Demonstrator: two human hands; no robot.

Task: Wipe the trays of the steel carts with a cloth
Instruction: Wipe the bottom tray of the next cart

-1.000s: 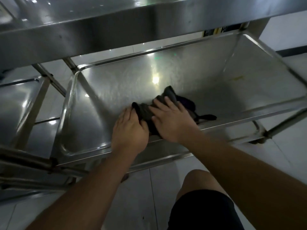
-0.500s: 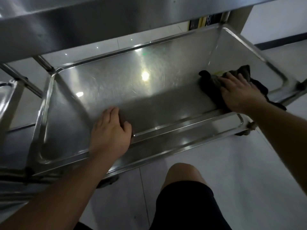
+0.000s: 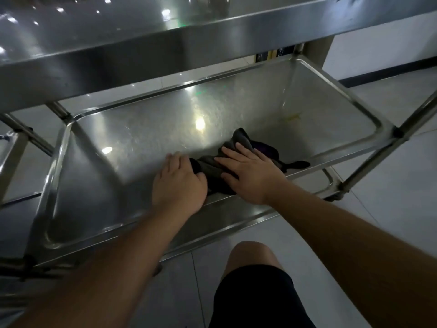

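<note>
The lower steel tray (image 3: 99, 147) of the cart lies under the head camera. A dark crumpled cloth (image 3: 238, 140) sits on its floor near the front rim, about the middle. My right hand (image 3: 250, 174) presses flat on the cloth with fingers spread. My left hand (image 3: 179, 183) rests flat on the tray floor just left of the cloth, its fingertips touching the cloth's edge. A small yellowish stain (image 3: 292, 117) shows on the tray floor toward the far right.
The cart's upper steel tray (image 3: 142, 43) overhangs the far side. A slanted steel post (image 3: 387, 147) stands at the right corner. Another steel cart (image 3: 11, 147) is at the left. My bare knee (image 3: 251, 256) is over the pale tiled floor.
My right hand has slid the cloth from the tray's right end back to the middle, beside my left hand. The left hand stays at the front of the tray.
</note>
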